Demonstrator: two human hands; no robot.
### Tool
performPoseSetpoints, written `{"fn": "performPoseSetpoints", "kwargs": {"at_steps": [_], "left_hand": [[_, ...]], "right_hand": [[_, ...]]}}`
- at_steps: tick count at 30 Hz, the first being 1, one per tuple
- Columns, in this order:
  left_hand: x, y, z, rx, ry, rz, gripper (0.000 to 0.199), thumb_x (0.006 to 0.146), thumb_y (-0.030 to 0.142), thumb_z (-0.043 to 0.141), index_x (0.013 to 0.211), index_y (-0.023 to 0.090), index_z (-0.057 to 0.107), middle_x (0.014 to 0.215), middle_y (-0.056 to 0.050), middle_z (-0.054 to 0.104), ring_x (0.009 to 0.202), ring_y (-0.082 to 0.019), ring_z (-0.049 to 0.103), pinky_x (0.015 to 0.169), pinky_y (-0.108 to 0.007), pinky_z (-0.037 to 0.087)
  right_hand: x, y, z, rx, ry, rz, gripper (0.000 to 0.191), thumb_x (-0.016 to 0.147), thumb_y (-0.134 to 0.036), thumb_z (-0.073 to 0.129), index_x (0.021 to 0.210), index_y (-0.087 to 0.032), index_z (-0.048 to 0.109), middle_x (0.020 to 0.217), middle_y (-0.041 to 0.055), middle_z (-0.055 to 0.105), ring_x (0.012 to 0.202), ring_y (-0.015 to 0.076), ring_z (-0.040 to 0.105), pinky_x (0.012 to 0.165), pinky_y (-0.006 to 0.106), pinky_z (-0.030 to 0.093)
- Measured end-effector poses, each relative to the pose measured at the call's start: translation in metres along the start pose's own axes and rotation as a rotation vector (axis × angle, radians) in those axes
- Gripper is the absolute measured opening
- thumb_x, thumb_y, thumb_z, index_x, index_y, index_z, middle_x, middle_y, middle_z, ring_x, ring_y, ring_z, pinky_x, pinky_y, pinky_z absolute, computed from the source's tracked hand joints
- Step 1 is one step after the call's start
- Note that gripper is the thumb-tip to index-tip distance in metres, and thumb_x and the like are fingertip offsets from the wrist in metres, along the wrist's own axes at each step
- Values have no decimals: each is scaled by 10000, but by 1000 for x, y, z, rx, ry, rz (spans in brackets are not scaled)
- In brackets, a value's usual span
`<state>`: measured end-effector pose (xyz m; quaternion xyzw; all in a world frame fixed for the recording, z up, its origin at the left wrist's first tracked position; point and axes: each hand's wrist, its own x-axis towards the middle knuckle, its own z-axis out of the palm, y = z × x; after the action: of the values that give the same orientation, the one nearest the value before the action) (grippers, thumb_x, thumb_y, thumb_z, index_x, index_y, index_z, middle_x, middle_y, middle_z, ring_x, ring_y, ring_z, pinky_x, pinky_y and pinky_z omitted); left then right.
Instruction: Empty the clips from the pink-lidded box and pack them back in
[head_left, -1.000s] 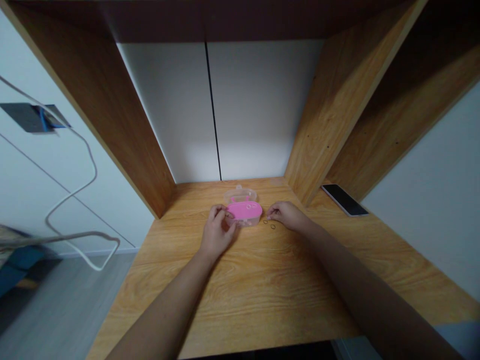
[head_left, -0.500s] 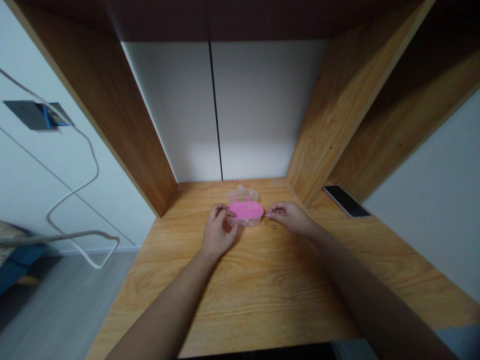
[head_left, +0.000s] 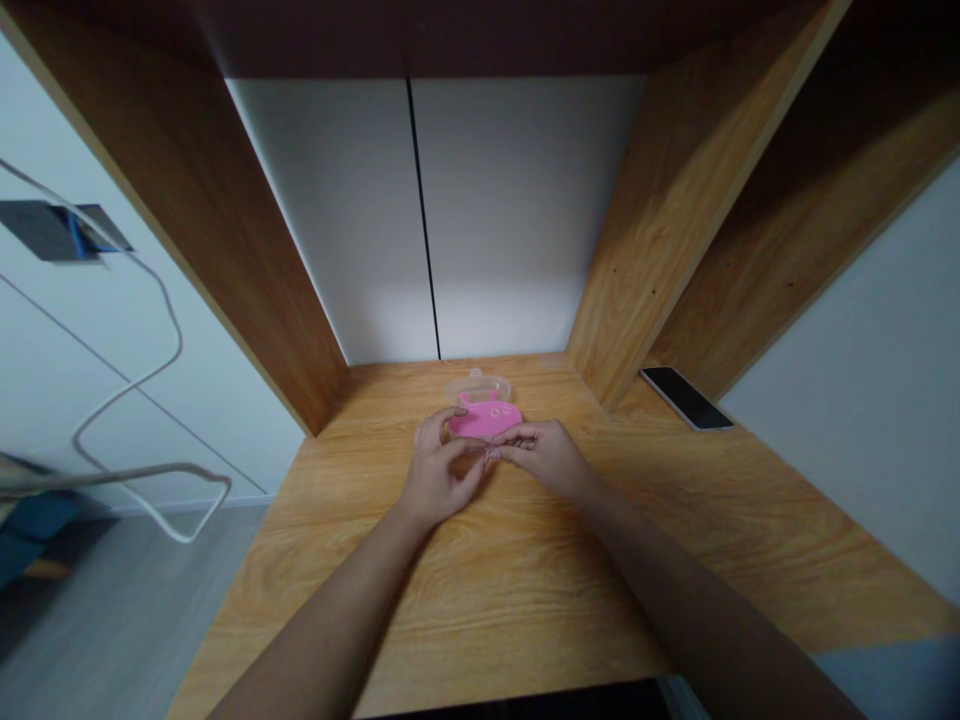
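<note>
A small clear box with a pink inner lid [head_left: 491, 416] sits on the wooden desk, its transparent cover [head_left: 480, 387] tipped open at the back. At the box's front left is my left hand [head_left: 439, 470], its thumb and a finger nearly together at the front edge and another finger on the pink lid. My right hand [head_left: 541, 455] pinches at the same spot, its fingertips meeting those of the left. What lies between the fingertips is too small to make out. The dark loops are not visible now.
A phone [head_left: 686, 398] lies at the right, beside an upright wooden panel [head_left: 637, 220]. Another wooden panel [head_left: 217, 240] bounds the desk [head_left: 480, 600] on the left. A white cable [head_left: 161, 370] hangs at the far left, by an open wall socket.
My right hand has moved left from the loops beside the box to the box's front, meeting my left hand. The two dark loops on the desk have gone from sight.
</note>
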<state>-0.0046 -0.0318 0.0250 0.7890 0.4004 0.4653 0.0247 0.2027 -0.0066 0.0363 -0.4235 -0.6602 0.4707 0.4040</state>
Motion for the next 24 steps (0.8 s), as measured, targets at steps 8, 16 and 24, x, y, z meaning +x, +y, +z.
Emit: {"fn": "performPoseSetpoints", "kwargs": {"at_steps": [8, 16, 24], "left_hand": [[0, 0, -1, 14, -8, -7, 91, 833, 280, 704, 908, 251, 748, 1357, -94, 541, 1259, -294, 516, 1068, -511, 398], [1, 0, -1, 3, 10, -21, 61, 832, 264, 701, 877, 246, 737, 1325, -88, 563, 1241, -292, 526, 1054, -509, 405], [0, -3, 0, 1, 15, -39, 43, 836, 268, 705, 855, 238, 729, 1310, -85, 574, 1232, -290, 533, 1051, -508, 414]], "right_hand": [[-6, 1, 6, 28, -39, 0, 296, 736, -411, 798, 954, -211, 813, 959, 80, 798, 814, 224, 742, 825, 384, 594], [-9, 2, -1, -112, 28, -127, 229, 825, -392, 736, 956, -218, 807, 947, 74, 788, 826, 207, 728, 778, 329, 579], [-8, 3, -4, 46, 47, 127, 346, 672, -453, 829, 839, -155, 772, 726, 68, 760, 598, 156, 676, 534, 243, 499]]}}
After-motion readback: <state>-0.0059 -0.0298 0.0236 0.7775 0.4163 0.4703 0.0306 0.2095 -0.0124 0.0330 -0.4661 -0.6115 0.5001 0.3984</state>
